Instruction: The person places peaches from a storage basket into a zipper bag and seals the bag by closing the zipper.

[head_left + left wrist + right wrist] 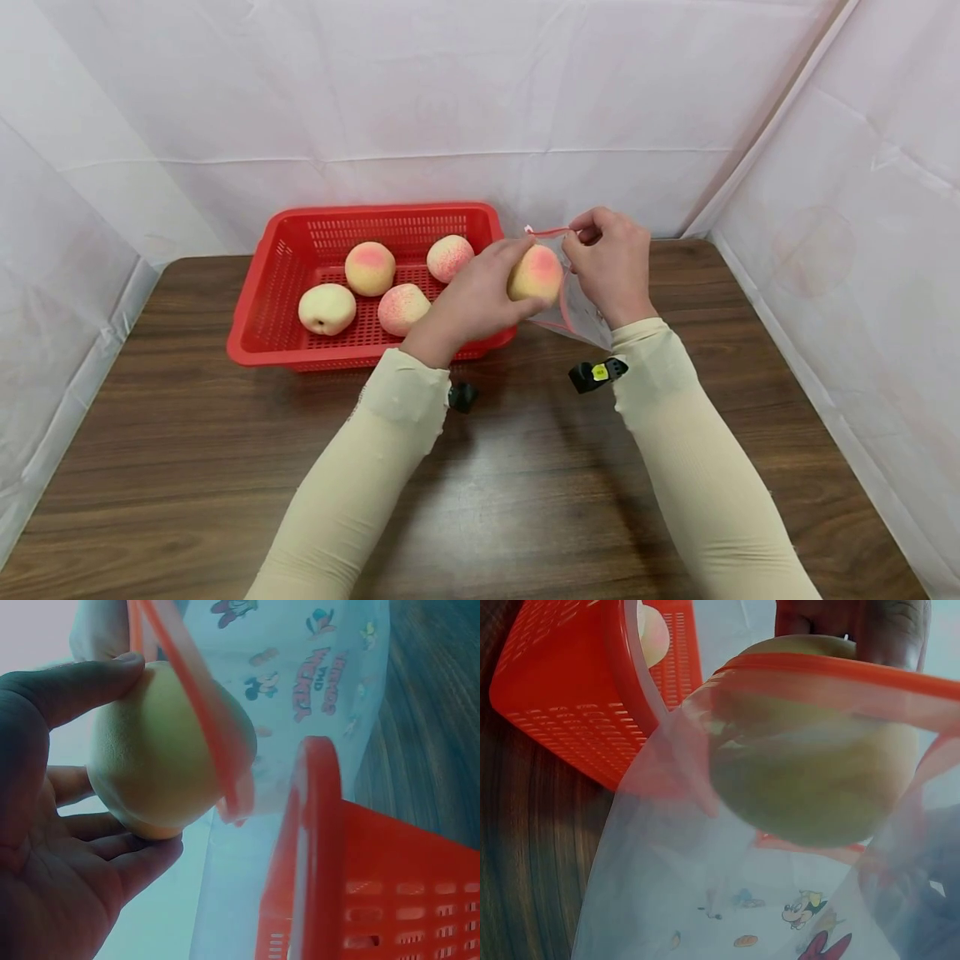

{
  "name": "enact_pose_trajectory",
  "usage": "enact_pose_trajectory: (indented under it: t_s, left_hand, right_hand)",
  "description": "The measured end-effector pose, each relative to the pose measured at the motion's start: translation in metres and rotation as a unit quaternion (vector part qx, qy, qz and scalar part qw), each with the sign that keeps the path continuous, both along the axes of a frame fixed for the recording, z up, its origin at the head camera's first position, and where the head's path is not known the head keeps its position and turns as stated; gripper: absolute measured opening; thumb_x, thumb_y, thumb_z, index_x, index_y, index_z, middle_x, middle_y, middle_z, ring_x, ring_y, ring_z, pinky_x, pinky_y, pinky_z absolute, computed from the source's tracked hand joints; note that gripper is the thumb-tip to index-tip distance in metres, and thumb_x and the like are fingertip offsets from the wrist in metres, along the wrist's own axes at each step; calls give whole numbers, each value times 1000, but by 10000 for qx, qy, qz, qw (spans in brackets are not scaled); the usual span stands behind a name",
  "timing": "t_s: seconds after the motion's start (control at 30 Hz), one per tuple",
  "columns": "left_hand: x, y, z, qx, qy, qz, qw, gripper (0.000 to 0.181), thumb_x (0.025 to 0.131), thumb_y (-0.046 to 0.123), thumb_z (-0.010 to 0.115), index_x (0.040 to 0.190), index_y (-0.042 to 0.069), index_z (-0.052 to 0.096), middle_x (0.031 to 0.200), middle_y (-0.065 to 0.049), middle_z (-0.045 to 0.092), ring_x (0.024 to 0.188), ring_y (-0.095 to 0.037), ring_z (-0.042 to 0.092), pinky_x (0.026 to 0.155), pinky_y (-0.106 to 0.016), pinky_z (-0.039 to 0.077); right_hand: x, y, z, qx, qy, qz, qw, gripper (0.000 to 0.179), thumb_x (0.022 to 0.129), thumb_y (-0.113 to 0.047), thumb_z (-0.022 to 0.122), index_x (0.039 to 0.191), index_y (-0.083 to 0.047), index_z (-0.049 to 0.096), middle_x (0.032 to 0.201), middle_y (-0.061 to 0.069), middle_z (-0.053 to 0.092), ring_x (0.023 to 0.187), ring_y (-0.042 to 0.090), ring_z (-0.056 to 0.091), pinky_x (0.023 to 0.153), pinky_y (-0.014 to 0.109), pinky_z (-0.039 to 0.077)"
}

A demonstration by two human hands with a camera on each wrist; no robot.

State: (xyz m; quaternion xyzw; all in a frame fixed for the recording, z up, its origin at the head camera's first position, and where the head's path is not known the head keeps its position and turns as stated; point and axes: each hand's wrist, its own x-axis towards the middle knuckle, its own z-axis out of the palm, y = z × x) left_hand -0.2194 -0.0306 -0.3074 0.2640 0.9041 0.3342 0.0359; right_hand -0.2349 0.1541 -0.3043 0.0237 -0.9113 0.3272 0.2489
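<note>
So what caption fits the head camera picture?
Left hand holding a peach at the open bag that the right hand grips.

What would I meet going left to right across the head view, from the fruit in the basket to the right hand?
Pale fruit, pink-topped basket peach, nearer speckled peach, farther speckled peach, held peach, right hand.
</note>
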Motion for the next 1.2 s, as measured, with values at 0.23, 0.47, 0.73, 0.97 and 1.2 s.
enact_pose_trajectory:
  t_s: [0.23,0.47,0.73,0.97,1.2]
  left_hand:
    - [-1,2,-6,-290,30,-97,9995,82,84,40,71,152,16,32,147,-6,43,123,-20,51,105,-36,44]
    - [-2,1,-9,-377,-38,-124,9992,85,84,41,72,153,17,29,147,-7,42,124,-20,50,107,-36,44]
    - [-4,1,-7,-240,-130,-127,9995,83,83,43,73,151,18,33,150,-5,41,132,-20,44,110,-36,40]
    - [-4,-7,-5,-187,-319,131,9992,78,87,41,69,151,17,33,151,-4,39,136,-20,40,111,-38,40]
    - [-4,-16,-3,-17,-283,287,9992,70,90,38,66,149,16,36,150,-4,41,139,-22,38,113,-40,38]
  right_hand:
    - [2,-3,1,-68,-64,33,10000,16,86,-17,58,89,-7,71,76,6,65,60,18,63,58,28,46]
    - [3,-5,4,-19,-18,53,10000,16,86,-16,57,87,-8,70,73,5,65,56,18,63,57,27,43]
    - [4,-5,7,-21,38,158,9999,15,85,-13,57,87,-8,71,72,5,66,56,16,64,55,26,43]
    - [3,-3,8,13,-89,87,9999,16,86,-13,56,90,-7,71,74,6,67,55,17,66,53,23,43]
    - [0,2,13,-72,57,-84,9999,17,86,-12,55,89,-7,70,74,5,66,51,7,60,52,19,42]
